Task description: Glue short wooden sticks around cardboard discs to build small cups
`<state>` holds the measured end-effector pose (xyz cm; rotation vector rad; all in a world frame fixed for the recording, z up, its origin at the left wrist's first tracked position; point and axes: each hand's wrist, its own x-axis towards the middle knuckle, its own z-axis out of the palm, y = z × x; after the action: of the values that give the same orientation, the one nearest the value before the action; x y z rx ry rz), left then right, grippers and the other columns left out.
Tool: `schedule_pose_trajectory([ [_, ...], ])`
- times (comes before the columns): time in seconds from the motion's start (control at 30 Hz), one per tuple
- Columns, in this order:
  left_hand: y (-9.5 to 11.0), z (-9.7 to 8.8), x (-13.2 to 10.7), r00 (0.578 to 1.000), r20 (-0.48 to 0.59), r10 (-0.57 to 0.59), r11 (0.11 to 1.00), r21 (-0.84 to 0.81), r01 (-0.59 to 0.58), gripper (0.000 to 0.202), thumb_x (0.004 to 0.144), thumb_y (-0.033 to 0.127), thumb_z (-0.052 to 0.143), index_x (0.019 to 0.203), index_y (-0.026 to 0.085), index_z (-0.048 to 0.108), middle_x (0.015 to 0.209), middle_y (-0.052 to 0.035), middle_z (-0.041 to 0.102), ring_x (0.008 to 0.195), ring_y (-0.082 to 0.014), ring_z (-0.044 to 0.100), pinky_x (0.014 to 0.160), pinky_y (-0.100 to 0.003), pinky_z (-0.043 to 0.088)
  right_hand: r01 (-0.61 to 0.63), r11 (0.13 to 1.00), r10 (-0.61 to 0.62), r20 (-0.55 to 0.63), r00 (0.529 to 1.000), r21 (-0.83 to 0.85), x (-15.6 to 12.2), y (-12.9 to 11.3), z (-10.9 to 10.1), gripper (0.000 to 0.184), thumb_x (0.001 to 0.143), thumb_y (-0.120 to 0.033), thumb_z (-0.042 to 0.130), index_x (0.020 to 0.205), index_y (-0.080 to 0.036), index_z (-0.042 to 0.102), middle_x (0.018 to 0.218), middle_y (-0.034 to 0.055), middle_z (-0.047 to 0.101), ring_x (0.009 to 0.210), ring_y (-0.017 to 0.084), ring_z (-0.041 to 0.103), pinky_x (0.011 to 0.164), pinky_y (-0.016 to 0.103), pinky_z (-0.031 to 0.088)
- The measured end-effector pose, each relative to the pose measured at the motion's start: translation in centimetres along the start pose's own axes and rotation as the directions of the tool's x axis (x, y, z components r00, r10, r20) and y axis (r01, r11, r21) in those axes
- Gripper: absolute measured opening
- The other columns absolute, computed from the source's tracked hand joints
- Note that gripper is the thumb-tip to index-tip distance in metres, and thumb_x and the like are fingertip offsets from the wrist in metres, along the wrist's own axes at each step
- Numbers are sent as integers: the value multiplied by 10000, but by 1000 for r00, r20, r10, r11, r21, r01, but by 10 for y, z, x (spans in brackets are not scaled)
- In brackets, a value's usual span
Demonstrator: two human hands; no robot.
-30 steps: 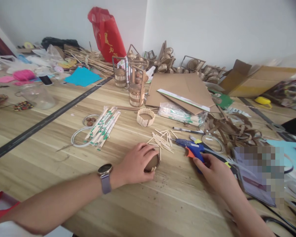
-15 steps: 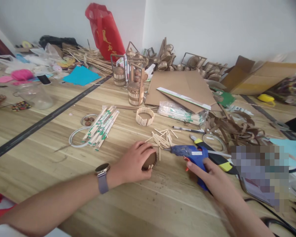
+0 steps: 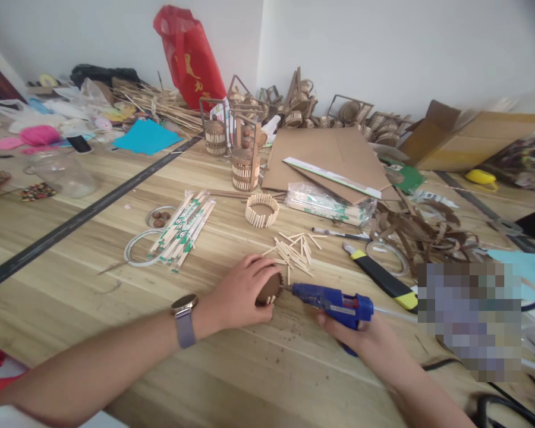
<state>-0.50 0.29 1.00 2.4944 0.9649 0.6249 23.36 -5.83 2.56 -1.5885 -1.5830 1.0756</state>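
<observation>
Fingers of my left hand (image 3: 245, 292) curl over a small round brown cardboard piece (image 3: 267, 291) on the table, with a couple of short sticks at its near rim. My right hand (image 3: 361, 340) grips a blue hot glue gun (image 3: 332, 302) by its handle. The gun's nozzle points left and reaches the right edge of the cardboard piece; whether it touches cannot be made out. Just beyond lie several short wooden sticks (image 3: 296, 252) in a loose heap. Farther back stands a ring of upright sticks around a brown base (image 3: 262, 211).
Wrapped chopsticks (image 3: 185, 229) and tape rolls (image 3: 140, 248) lie to the left. A yellow-black utility knife (image 3: 383, 278) and brown strips (image 3: 423, 232) are at right. Small wooden lidded baskets (image 3: 245, 163) stand behind, near cardboard sheets (image 3: 325, 151). Black cable (image 3: 503, 407) lies front right.
My right hand has brought the glue gun left and slightly down, its nozzle now at the cardboard piece's edge. My left hand stays nearly in place.
</observation>
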Motion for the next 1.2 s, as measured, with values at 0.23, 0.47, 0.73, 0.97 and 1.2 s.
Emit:
schedule_pose_trajectory([
  [0.23,-5,0,0,1000,-11,-6,1000,5,6,631,711,169,646,1317,181,469,1375,-104,528,1284,-291,414,1104,-470,379,59,983,-62,-8,998,-175,-2,1,4,262,763,-468,638,826,-230,729,844,47,774,787,265,699,726,358,562],
  [0.47,-6,1,0,1000,-26,0,1000,-5,0,626,714,170,650,1312,203,470,1368,-98,531,1282,-297,421,1093,-487,383,120,938,-105,64,992,-325,-1,9,2,272,783,-471,626,821,-220,725,759,30,752,691,233,688,636,310,554],
  [0.73,-5,0,0,1000,-14,-10,1000,-17,10,629,709,167,653,1311,194,471,1372,-112,529,1284,-304,419,1093,-501,380,206,907,-190,80,978,-366,0,-8,5,257,795,-456,598,663,-237,628,619,0,660,577,195,630,552,284,529],
  [0.97,-6,1,0,1000,-18,-10,1000,-16,10,636,711,162,642,1318,220,463,1371,-103,530,1287,-309,420,1083,-516,384,189,917,-183,49,982,-351,-2,-5,7,253,788,-469,605,642,-270,660,609,15,663,613,226,645,572,310,547],
  [1.2,-6,0,0,1000,-14,-4,1000,-2,4,658,695,150,645,1322,210,456,1374,-109,527,1287,-308,423,1086,-506,381,168,919,-169,30,985,-356,-4,-5,9,247,785,-461,620,647,-263,669,654,24,687,656,230,656,605,312,544],
])
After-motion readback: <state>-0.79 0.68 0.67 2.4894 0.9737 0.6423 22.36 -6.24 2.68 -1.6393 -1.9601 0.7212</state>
